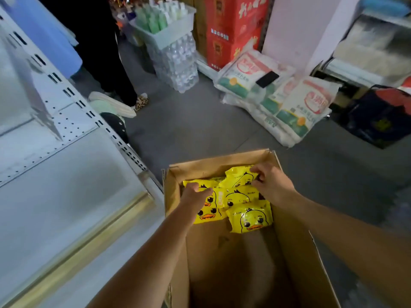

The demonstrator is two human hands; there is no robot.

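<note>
HEAD VIEW: I reach both arms into an open cardboard box (211, 168) that stands on the grey floor (200, 130) beside a white shelf unit (66, 174). A heap of yellow duck packets (251, 218) lies at the box's far end. My left hand (195, 194) curls its fingers over the left packet (211, 200) at the heap's left edge. My right hand (271, 183) pinches the rear packet (239, 176), which tilts up against the far wall. I judge this to be the pick-up step of unpacking stock. The next move calls for a firm hold on both slippery wrappers. Then comes a straight lift clear of the box walls toward the shelf on my left, without dragging neighbouring packets along.
</note>
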